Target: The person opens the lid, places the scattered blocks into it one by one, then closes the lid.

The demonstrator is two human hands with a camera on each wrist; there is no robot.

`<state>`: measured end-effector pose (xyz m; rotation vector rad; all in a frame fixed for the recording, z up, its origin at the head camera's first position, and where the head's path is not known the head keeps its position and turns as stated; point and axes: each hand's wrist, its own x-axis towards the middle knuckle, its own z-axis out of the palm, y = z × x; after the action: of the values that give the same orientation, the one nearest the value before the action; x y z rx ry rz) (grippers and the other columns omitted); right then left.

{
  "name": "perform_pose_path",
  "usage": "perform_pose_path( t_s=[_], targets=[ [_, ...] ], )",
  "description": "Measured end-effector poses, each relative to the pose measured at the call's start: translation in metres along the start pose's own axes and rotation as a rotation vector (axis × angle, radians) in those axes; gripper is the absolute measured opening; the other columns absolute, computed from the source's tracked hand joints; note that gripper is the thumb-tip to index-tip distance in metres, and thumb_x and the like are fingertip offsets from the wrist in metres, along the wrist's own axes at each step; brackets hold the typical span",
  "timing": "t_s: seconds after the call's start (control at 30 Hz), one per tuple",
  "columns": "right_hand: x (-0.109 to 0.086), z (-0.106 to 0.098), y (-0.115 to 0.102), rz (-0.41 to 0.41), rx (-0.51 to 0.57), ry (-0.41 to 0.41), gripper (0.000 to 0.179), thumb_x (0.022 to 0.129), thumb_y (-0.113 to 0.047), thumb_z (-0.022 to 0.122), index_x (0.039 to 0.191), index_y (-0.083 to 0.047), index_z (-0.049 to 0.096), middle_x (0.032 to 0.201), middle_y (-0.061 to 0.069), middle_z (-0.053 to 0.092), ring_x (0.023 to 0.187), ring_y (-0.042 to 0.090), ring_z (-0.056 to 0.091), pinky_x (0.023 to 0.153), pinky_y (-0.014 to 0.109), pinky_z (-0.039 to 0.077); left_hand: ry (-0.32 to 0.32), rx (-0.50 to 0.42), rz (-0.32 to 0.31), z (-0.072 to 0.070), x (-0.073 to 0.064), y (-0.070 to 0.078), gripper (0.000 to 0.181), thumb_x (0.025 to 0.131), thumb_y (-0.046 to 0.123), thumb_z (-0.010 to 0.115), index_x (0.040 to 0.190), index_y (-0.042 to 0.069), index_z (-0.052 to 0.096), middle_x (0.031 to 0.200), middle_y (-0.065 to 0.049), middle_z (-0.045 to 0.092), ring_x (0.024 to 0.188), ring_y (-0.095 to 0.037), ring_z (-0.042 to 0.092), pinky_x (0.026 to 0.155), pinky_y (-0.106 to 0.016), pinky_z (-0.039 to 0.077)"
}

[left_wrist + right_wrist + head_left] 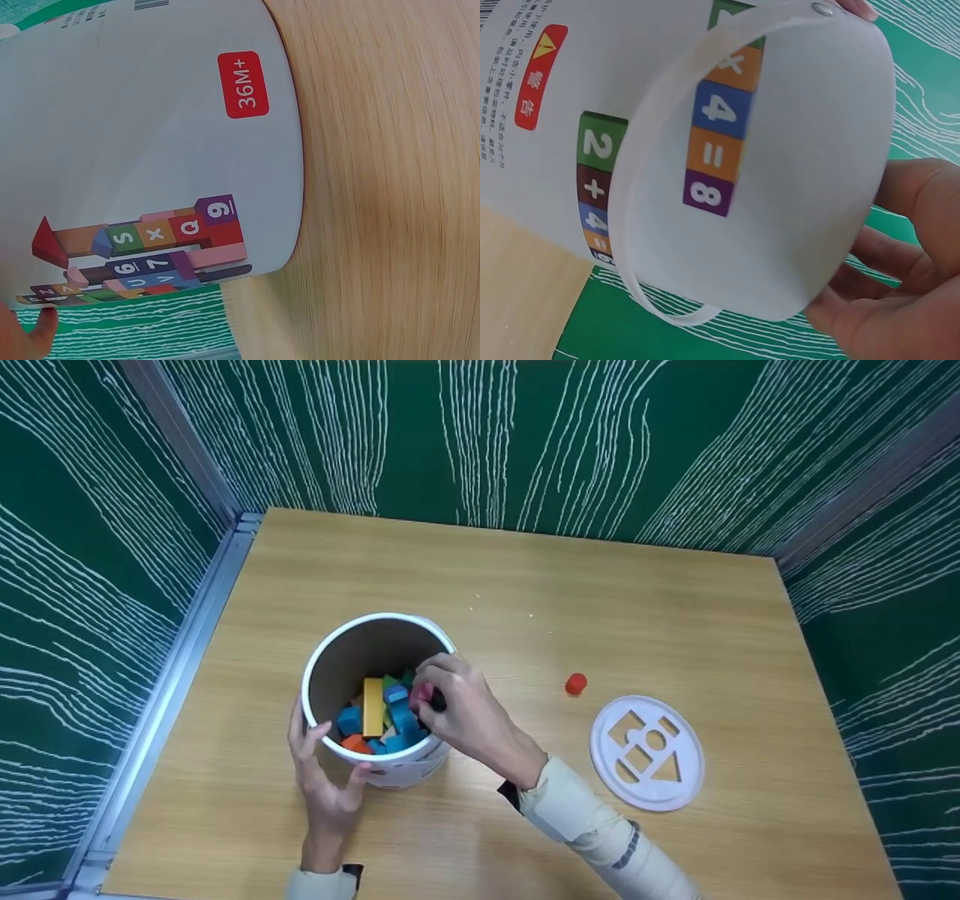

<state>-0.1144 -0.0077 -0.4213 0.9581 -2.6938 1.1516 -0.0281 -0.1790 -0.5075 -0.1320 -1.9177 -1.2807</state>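
A white bucket (409,771) of coloured toy blocks stands on the table, its mouth tipped into the head view. My left hand (326,791) holds its near left side, with fingertips at the rim and the thumb against the front wall. Over the right rim reaches my right hand (469,712), pinching a pink block (422,694) just inside the bucket. Below lie a yellow block (373,707), blue blocks (403,718) and an orange block (356,744). In the right wrist view, the bucket's wall and white handle (630,180) hide the fingertips.
To the right on the wooden table (517,577) lie a small red cylinder (576,683) and a white round lid (646,795) with shaped cut-outs. Green panels with white lines (480,435) enclose the table at the back and both sides.
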Motion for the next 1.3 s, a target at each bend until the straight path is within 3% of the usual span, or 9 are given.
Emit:
perform_pose_path(
  t_s=[0.27,0.5,0.83,1.03,1.3],
  targets=[
    [0.0,0.002,-0.001,-0.037,0.019,0.023,0.019,0.076,-0.002,0.076,0.094,-0.002,0.068,0.103,0.008,0.062,0.093,0.018,0.057,0.084,0.022,0.051,-0.002,0.012,-0.007,0.0,0.001,0.002,0.065,0.088,0.05,0.059,0.116,-0.006,0.04,0.14,-0.039,0.025,0.136,-0.027,0.027,0.111,-0.032,0.025],
    [-0.001,0.001,-0.001,-0.07,0.083,0.056,0.019,0.079,0.003,0.07,0.096,-0.003,0.065,0.096,0.008,0.06,0.077,0.013,0.055,0.07,0.014,0.05,0.005,0.004,0.007,0.002,0.0,0.002,0.066,0.088,0.05,0.058,0.115,-0.007,0.04,0.139,-0.04,0.025,0.135,-0.029,0.027,0.112,-0.034,0.025],
    [-0.005,-0.008,0.003,-0.119,0.07,0.153,0.011,0.08,-0.002,0.07,0.089,-0.006,0.066,0.094,0.002,0.06,0.085,0.013,0.054,0.077,0.017,0.05,-0.003,0.02,-0.03,-0.001,-0.001,0.004,0.065,0.087,0.05,0.06,0.118,-0.004,0.039,0.142,-0.036,0.025,0.136,-0.029,0.027,0.111,-0.035,0.025],
    [-0.01,-0.015,0.01,-0.09,0.057,0.172,0.015,0.079,-0.002,0.072,0.092,-0.008,0.068,0.098,0.001,0.062,0.093,0.013,0.054,0.084,0.022,0.05,-0.008,0.035,-0.038,-0.001,-0.001,0.004,0.066,0.087,0.051,0.059,0.118,-0.003,0.039,0.142,-0.036,0.024,0.136,-0.028,0.026,0.111,-0.036,0.024],
    [-0.017,-0.022,0.019,-0.067,0.038,0.207,0.015,0.079,0.0,0.071,0.092,-0.007,0.067,0.1,0.004,0.061,0.095,0.015,0.056,0.081,0.024,0.051,-0.002,0.021,-0.037,-0.001,-0.001,0.004,0.066,0.087,0.05,0.06,0.117,-0.005,0.04,0.143,-0.036,0.025,0.136,-0.029,0.026,0.111,-0.036,0.025]
  ],
)
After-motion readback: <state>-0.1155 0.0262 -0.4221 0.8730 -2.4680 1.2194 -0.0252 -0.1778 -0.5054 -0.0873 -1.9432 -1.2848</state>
